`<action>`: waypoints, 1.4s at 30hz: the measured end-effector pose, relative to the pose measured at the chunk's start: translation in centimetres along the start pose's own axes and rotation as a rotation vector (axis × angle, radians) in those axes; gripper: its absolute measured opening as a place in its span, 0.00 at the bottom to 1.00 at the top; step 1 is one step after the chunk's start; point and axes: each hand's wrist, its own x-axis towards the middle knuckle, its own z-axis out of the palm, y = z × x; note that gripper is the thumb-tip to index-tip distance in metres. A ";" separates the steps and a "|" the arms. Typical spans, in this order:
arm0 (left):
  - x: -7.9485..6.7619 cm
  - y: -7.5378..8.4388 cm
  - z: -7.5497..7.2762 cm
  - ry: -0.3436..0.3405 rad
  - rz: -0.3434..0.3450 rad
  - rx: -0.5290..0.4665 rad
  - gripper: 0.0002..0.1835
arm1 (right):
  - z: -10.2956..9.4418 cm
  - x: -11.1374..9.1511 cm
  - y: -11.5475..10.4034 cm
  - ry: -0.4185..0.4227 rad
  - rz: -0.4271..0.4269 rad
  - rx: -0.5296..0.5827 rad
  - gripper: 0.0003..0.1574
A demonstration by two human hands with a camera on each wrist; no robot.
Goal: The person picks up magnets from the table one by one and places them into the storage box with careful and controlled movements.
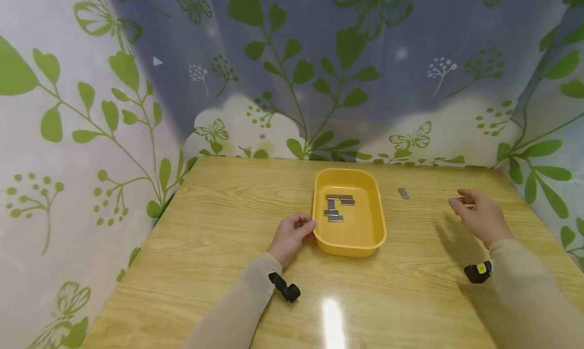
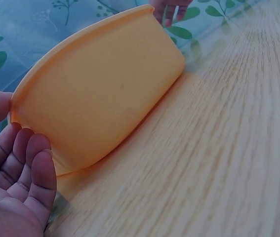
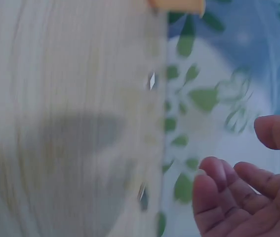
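Note:
My left hand (image 1: 293, 236) pinches the left rim of a yellow plastic basin (image 1: 351, 250). In the left wrist view the thumb lies at the rim and the fingers bend against the outer wall. Inside the basin lie several small grey metal strips (image 1: 335, 219), some touching each other. One more grey strip (image 1: 403, 193) rests on the table to the basin's right. My right hand (image 1: 483, 218) hovers above the right part of the table, fingers loosely bent, holding nothing. The right wrist view, blurred, has another small shiny piece (image 3: 143, 197) near that hand.
The wooden table (image 1: 219, 227) runs back to a curtain (image 1: 392, 75) printed with green leaves and butterflies. Similar cloth (image 1: 82, 161) hangs along the left side, and more on the right. Each wrist wears a small black camera (image 1: 477, 272).

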 end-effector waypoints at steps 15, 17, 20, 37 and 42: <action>0.4 0.4 0.0 -0.003 0.017 0.014 0.10 | -4.5 3.0 3.9 -0.025 0.069 -0.271 0.50; 0.4 0.4 0.0 -0.002 0.018 0.013 0.09 | -4.6 3.5 4.0 -0.036 0.075 -0.287 0.52; 0.4 0.4 -0.1 -0.005 0.011 0.008 0.10 | -4.4 4.1 4.5 -0.042 0.075 -0.307 0.54; 0.1 -0.2 -0.2 -0.006 0.004 -0.013 0.09 | -2.1 4.9 7.0 -0.239 0.204 -0.296 0.70; 0.0 -0.1 -0.2 -0.008 0.001 -0.011 0.09 | -1.8 5.6 7.2 -0.264 0.192 -0.332 0.72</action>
